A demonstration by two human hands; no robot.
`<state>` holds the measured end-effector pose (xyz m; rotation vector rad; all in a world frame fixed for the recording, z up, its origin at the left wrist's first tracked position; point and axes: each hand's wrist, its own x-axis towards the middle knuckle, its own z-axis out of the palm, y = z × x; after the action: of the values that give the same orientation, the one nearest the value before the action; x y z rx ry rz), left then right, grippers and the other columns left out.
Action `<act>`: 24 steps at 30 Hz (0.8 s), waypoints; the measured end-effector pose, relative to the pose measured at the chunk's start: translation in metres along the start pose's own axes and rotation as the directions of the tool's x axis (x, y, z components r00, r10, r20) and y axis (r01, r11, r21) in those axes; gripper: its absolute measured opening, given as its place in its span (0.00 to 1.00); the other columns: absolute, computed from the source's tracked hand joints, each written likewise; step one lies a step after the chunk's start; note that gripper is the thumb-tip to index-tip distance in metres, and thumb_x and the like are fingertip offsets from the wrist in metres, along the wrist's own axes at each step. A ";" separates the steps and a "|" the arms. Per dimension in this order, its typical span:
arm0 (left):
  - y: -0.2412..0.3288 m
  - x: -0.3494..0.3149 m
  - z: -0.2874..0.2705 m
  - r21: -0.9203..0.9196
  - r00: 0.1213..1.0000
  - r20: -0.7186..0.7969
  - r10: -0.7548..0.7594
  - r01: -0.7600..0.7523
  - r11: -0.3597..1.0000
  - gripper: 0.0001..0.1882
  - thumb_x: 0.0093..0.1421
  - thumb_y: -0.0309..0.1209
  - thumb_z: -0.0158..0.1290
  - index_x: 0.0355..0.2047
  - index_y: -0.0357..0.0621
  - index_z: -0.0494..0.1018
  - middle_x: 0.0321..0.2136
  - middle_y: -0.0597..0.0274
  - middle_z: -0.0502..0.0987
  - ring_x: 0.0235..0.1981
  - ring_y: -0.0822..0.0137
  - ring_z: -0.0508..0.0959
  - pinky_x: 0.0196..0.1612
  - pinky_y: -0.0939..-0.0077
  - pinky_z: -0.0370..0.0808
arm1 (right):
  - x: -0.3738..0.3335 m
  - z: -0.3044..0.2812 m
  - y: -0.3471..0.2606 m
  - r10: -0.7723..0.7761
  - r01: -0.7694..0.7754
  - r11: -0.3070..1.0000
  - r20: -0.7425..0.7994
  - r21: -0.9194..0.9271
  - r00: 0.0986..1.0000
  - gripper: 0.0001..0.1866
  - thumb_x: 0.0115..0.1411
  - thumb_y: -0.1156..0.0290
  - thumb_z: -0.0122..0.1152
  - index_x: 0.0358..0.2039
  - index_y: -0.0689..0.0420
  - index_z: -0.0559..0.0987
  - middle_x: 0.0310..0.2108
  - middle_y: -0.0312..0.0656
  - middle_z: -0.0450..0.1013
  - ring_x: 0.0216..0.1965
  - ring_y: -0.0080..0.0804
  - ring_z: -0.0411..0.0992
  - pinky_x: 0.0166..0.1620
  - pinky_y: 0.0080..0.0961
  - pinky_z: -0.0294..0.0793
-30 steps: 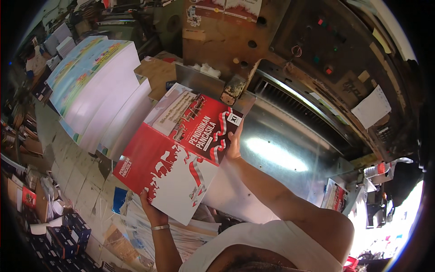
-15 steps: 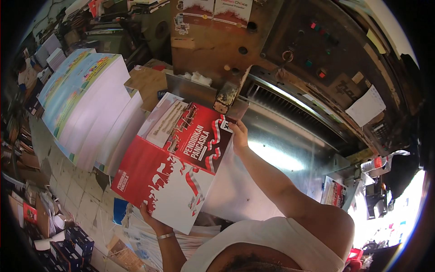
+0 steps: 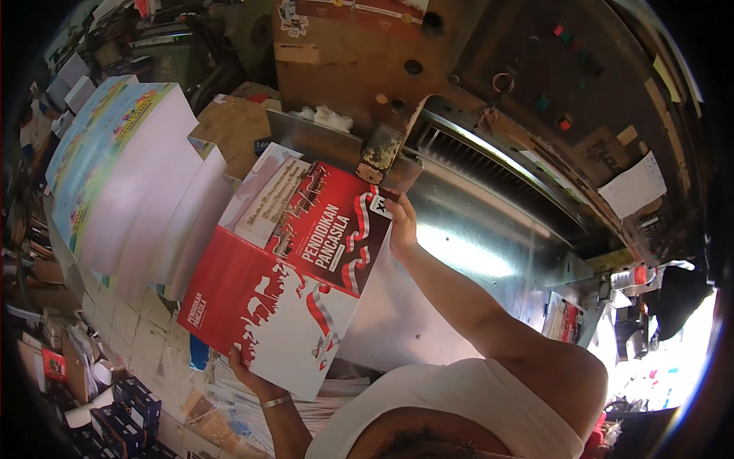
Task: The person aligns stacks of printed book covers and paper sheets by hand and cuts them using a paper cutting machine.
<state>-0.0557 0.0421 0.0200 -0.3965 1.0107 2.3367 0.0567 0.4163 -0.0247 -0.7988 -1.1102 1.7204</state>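
Gleaming under the light, a steel cutting-machine table [image 3: 489, 252] carries the far end of a stack of red-and-white printed covers [image 3: 283, 268], its near end overhanging the table's left edge. The right hand [image 3: 401, 226] grips the stack's far corner; the left hand [image 3: 248, 371] clasps the near edge. 2 tall paper piles [image 3: 130, 183] stand left of the table.

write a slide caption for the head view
Both hands, left hand at the near edge and right hand at the far corner, hold a stack of red-and-white printed covers on a steel machine table.
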 end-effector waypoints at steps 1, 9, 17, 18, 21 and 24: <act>0.000 0.001 -0.001 -0.009 1.000 0.024 0.001 -0.001 1.000 0.33 0.66 0.49 0.44 0.66 0.46 0.61 0.62 0.55 0.70 0.60 0.55 0.73 0.59 0.55 0.74 | 0.000 0.001 0.000 -0.014 0.014 1.000 -0.002 0.005 1.000 0.18 0.61 0.70 0.54 0.51 0.59 0.78 0.43 0.35 0.77 0.46 0.24 0.70 0.54 0.24 0.65; 0.000 -0.001 0.005 -0.020 0.998 0.057 -0.008 0.009 1.000 0.33 0.65 0.48 0.45 0.67 0.50 0.59 0.62 0.56 0.69 0.61 0.55 0.72 0.60 0.55 0.74 | 0.000 0.004 -0.005 -0.016 0.016 1.000 0.000 -0.010 1.000 0.18 0.61 0.70 0.55 0.51 0.59 0.78 0.43 0.35 0.77 0.47 0.24 0.70 0.55 0.24 0.65; -0.001 0.002 0.009 0.016 0.998 0.060 0.036 -0.037 0.999 0.30 0.66 0.47 0.43 0.65 0.48 0.62 0.59 0.56 0.71 0.58 0.57 0.75 0.58 0.57 0.75 | 0.003 0.009 -0.009 -0.056 0.056 0.998 0.021 0.030 0.998 0.17 0.62 0.71 0.55 0.51 0.59 0.78 0.46 0.36 0.78 0.50 0.24 0.72 0.58 0.25 0.65; -0.001 0.001 0.009 0.020 0.997 0.062 0.037 -0.038 0.999 0.30 0.66 0.47 0.43 0.65 0.48 0.62 0.59 0.56 0.71 0.58 0.57 0.75 0.58 0.57 0.75 | 0.002 0.009 -0.009 -0.064 0.064 0.998 0.016 0.014 0.998 0.17 0.62 0.71 0.55 0.51 0.59 0.78 0.46 0.36 0.78 0.50 0.24 0.72 0.57 0.25 0.65; -0.003 0.001 0.008 -0.018 0.996 0.087 0.000 0.001 1.000 0.29 0.67 0.47 0.43 0.64 0.45 0.64 0.59 0.56 0.72 0.57 0.57 0.75 0.58 0.58 0.75 | 0.004 0.009 -0.007 -0.078 0.078 0.997 0.012 0.007 0.997 0.17 0.62 0.71 0.55 0.51 0.59 0.78 0.46 0.36 0.78 0.50 0.24 0.72 0.57 0.24 0.65; -0.004 0.002 0.007 -0.016 0.997 0.073 0.002 0.000 1.000 0.30 0.67 0.48 0.43 0.64 0.44 0.64 0.59 0.55 0.72 0.57 0.57 0.75 0.59 0.58 0.74 | 0.007 0.006 -0.003 -0.081 0.081 0.997 0.009 0.004 0.997 0.17 0.62 0.71 0.55 0.52 0.59 0.77 0.46 0.36 0.78 0.49 0.24 0.72 0.57 0.24 0.65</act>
<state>-0.0552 0.0500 0.0216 -0.3141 0.9577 2.3440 0.0494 0.4215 -0.0201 -0.7346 -1.1296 1.6597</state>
